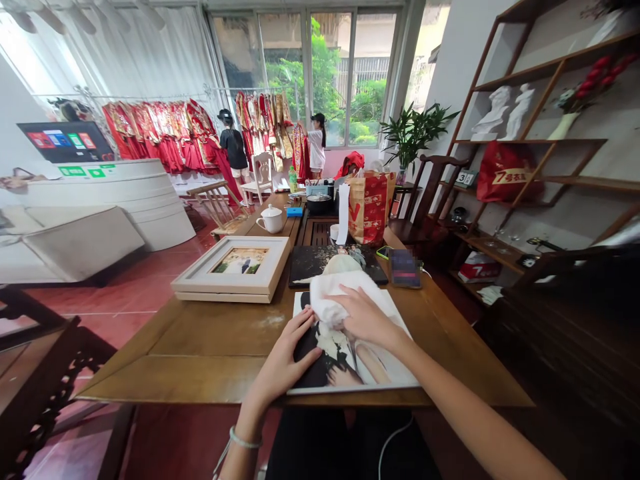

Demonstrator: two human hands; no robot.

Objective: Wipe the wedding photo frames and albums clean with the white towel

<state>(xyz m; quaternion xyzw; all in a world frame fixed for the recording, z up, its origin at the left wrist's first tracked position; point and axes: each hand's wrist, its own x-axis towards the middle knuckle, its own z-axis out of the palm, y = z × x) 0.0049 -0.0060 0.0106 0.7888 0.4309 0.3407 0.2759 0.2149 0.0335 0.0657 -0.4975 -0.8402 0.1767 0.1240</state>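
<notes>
A large photo panel [373, 373] lies flat at the table's near edge, showing parts of figures in dark and white clothing and pale flowers. My right hand [363, 313] presses a bunched white cloth [345, 287] onto its upper part, hiding some of the picture. On the panel's left side rests my left hand [293, 353], open, its fingers spread and stretched forward close to the cloth. Just beyond the panel is a black picture board [303, 263] with a floral print, partly covered by the cloth.
White framed photos [230, 267] lie stacked on the left of the wooden table [210, 347]. A lidded white cup [271, 220], a red-and-tan paper bag [370, 207] and a phone [405, 268] stand or lie farther back. Two people are by the clothes racks.
</notes>
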